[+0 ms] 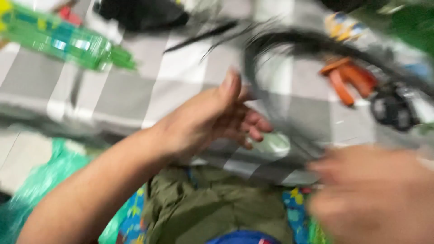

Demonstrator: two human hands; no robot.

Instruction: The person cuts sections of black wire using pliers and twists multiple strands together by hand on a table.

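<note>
My left hand point(212, 119) is raised over a grey and white checked cloth point(131, 90), fingers loosely curled and apart, its thumb touching a curved black cable point(253, 68) that loops up and to the right. My right hand point(375, 194) is a heavy blur at the lower right, near the lower end of that cable. Whether it grips the cable is not clear. A small pale green round object point(273, 143) lies on the cloth just beyond my left fingers.
A green plastic bottle point(63, 40) lies at the upper left. Orange-handled pliers point(348, 79) and a black round part point(393, 108) rest at the right. A dark bag point(140, 13) sits at the top. Olive fabric point(212, 208) and a green plastic bag point(49, 176) are below.
</note>
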